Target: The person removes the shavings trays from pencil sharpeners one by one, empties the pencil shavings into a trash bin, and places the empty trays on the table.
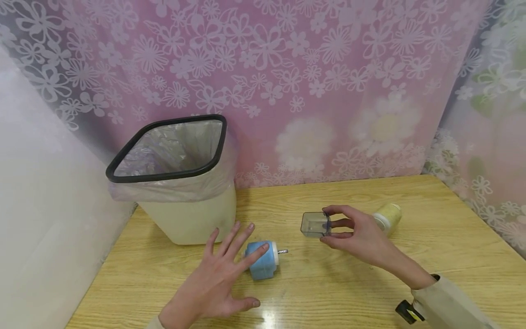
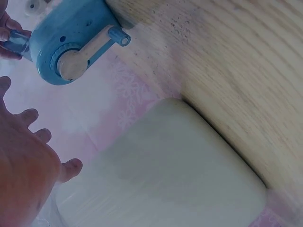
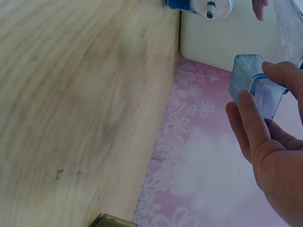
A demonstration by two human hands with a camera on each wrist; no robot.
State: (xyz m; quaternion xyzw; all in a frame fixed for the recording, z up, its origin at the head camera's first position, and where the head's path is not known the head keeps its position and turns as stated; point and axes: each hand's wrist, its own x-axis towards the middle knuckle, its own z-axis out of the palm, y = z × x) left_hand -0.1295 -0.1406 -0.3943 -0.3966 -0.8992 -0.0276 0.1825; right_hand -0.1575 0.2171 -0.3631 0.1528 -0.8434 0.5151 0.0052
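A blue hand-crank pencil sharpener (image 1: 260,267) rests on the table, its spiral metal cutter (image 1: 282,251) poking out to the right. Its pale crank (image 2: 75,64) shows in the left wrist view. My left hand (image 1: 218,278) hovers over the sharpener with fingers spread, holding nothing; the left wrist view has a gap between them. Thumb and fingers of my right hand (image 1: 361,235) grip a clear, smoky plastic shavings drawer (image 1: 314,225), right of the sharpener and above the table. In the right wrist view the drawer (image 3: 246,71) is tilted, and no shavings can be made out inside.
A whitish bin (image 1: 193,221) with a black rim and a plastic liner stands at the back left of the wooden table (image 1: 349,292). Behind my right hand lies a yellow cylinder (image 1: 390,217) with a pale end. A pink flowered curtain (image 1: 263,91) hangs behind.
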